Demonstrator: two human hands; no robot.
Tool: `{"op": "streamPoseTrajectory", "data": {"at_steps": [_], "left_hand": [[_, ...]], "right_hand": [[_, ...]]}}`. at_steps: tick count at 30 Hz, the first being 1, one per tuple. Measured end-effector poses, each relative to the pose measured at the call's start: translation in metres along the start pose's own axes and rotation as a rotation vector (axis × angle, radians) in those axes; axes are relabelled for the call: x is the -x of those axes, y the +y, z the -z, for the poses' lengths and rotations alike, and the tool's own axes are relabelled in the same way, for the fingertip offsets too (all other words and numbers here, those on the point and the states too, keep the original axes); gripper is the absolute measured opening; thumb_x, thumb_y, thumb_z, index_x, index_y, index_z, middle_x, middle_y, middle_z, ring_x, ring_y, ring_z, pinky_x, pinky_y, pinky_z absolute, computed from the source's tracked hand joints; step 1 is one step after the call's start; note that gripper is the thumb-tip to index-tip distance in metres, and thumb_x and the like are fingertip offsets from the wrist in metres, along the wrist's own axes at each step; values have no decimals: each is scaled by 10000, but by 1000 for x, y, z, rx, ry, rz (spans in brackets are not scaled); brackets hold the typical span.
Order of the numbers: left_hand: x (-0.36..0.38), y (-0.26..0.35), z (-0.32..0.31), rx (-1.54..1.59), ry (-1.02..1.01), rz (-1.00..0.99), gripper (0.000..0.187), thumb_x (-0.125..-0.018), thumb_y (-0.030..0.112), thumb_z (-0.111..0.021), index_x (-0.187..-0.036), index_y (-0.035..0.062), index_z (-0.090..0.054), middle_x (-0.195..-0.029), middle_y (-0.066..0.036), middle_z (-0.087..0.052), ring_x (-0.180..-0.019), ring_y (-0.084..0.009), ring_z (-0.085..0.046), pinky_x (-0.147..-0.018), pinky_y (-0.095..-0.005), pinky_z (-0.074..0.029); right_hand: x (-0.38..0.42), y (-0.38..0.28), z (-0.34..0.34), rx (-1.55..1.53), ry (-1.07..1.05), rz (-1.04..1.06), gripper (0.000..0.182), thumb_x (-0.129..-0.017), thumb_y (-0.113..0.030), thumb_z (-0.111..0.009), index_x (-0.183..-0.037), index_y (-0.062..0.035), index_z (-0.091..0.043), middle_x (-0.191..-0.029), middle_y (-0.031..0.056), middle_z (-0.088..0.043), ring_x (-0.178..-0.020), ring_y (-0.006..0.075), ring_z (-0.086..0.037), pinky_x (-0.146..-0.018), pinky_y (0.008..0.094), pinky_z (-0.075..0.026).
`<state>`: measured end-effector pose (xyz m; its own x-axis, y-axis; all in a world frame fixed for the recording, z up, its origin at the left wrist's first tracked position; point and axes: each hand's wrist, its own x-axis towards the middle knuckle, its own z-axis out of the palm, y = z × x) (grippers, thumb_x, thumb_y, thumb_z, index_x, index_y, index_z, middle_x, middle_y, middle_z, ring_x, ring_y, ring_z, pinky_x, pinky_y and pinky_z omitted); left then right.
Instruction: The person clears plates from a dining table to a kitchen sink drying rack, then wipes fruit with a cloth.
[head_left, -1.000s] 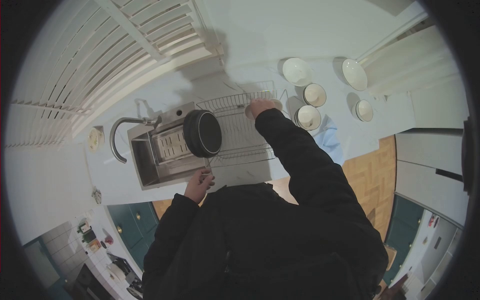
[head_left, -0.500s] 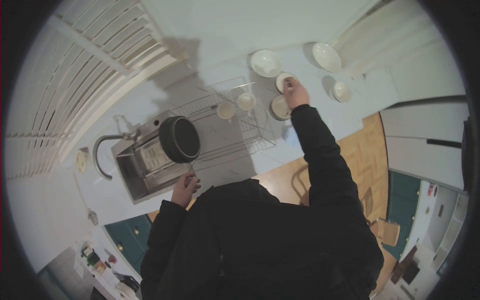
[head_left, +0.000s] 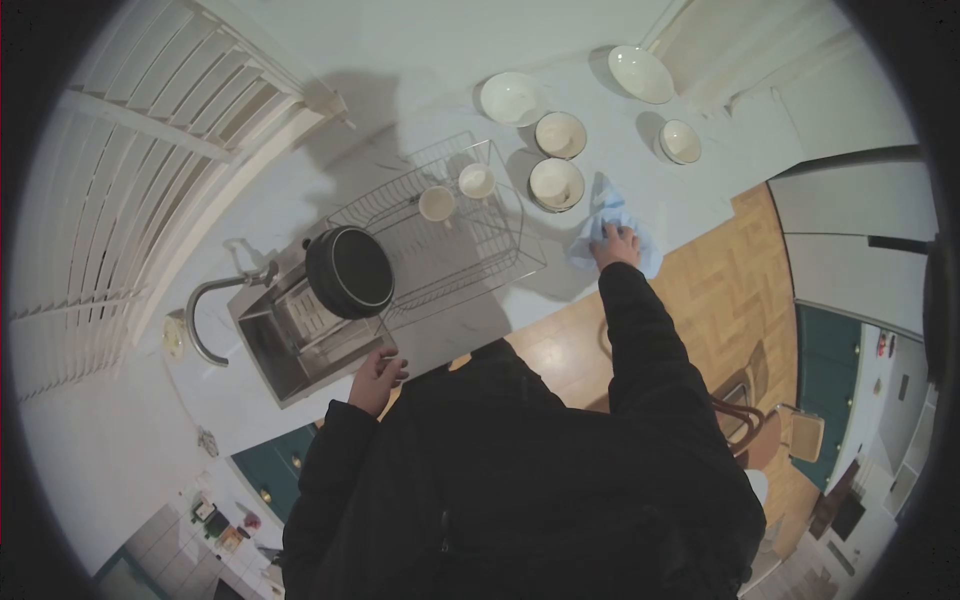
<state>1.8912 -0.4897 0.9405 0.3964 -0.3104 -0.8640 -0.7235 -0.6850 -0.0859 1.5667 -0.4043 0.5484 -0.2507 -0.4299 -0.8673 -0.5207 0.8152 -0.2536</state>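
Note:
My right hand (head_left: pixel 616 247) is closed on a light blue cloth (head_left: pixel 640 252) lying near the counter's front edge. Up and to the left of it are a stack of bowls (head_left: pixel 556 184) and a white bowl (head_left: pixel 560 135). By the sink's front edge, my left hand (head_left: pixel 378 381) is loosely bent with its fingers a little apart and nothing visible in them. A dark round pan (head_left: pixel 351 272) rests over part of the sink (head_left: pixel 272 358).
A wire dish rack (head_left: pixel 470 275) holds two white cups, one (head_left: pixel 436 204) left of the other (head_left: pixel 477 181). Further back stand a large bowl (head_left: pixel 512 99), an oval bowl (head_left: pixel 641 74) and a small bowl (head_left: pixel 679 142). A curved faucet (head_left: pixel 200 317) rises left of the sink.
My right hand has left the small bowl, come down toward the counter's front edge and taken hold of the blue cloth. The view has shifted slightly. My left hand stays by the sink.

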Motion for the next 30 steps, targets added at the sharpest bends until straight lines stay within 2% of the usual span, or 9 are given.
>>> {"op": "streamPoseTrajectory", "data": {"at_steps": [4,9,12,15,18,21,24,27,30], "left_hand": [[-2,-15,2,-31,20,-28,409,-1011,272,-502,-1345,37,-468,-1268,-190,-600,-1108,-307,-617,-988,-396,-497],[21,-28,19,-70,-23,-46,422,-989,337,-482,-1317,74,-523,-1216,-161,-630,-1032,-271,-634,-920,-374,-478],[27,-49,32,-12,-31,-76,398,-1005,325,-460,-1298,75,-561,-1217,-149,-628,-1025,-242,-634,-907,-353,-494],[27,-84,44,-2,-50,-113,383,-1000,326,-463,-1247,75,-613,-1144,-140,-658,-998,-249,-641,-887,-350,-500],[30,-130,65,8,-124,-172,465,-1007,384,-450,-1369,102,-519,-1323,-163,-552,-1175,-286,-552,-945,-363,-506],[35,-156,80,190,-221,-214,699,-976,488,-511,-1536,230,-183,-1554,-177,-239,-1383,-350,-353,-1044,-451,-449],[44,-198,96,284,-39,-208,689,-947,525,-546,-1470,112,-368,-1435,-144,-457,-1298,-303,-468,-1030,-410,-435],[44,-263,123,435,81,-235,566,-956,430,-558,-1351,25,-528,-1325,-175,-580,-1242,-326,-537,-1026,-413,-438],[40,-309,147,445,211,-277,481,-955,381,-560,-1274,23,-595,-1238,-178,-630,-1150,-319,-585,-956,-420,-469]], "right_hand": [[3,22,-35,9,129,85,454,-876,-430,-560,-1276,-217,-563,-1362,146,-493,-1154,413,-476,-974,482,-395],[53,7,-73,-375,84,53,308,-916,-348,-436,-1077,-86,-415,-1007,297,-577,-966,545,-510,-800,566,-365],[103,-12,-113,-572,120,95,239,-937,-311,-467,-967,-80,-413,-885,211,-553,-843,436,-539,-788,511,-390],[177,-64,-139,-680,-178,61,242,-882,-312,-472,-957,-91,-408,-853,135,-462,-767,303,-449,-720,448,-377],[255,-130,-173,-739,-438,301,417,-915,-265,-526,-1275,-64,-465,-1205,115,-544,-1096,219,-500,-972,361,-367],[342,-208,-151,-1031,-917,457,438,-962,-156,-550,-1388,-105,-462,-1277,93,-596,-1134,191,-565,-991,326,-429],[409,-263,-161,-854,-1210,762,584,-911,-52,-556,-1459,-100,-359,-1390,83,-487,-1204,185,-489,-1017,333,-401],[464,-293,-160,-796,-1431,689,737,-902,7,-584,-1534,-134,-233,-1486,122,-428,-1342,276,-429,-1087,384,-373],[480,-296,-192,-776,-1391,709,766,-918,-44,-605,-1558,-146,-196,-1459,207,-448,-1322,345,-476,-982,405,-459]]}}
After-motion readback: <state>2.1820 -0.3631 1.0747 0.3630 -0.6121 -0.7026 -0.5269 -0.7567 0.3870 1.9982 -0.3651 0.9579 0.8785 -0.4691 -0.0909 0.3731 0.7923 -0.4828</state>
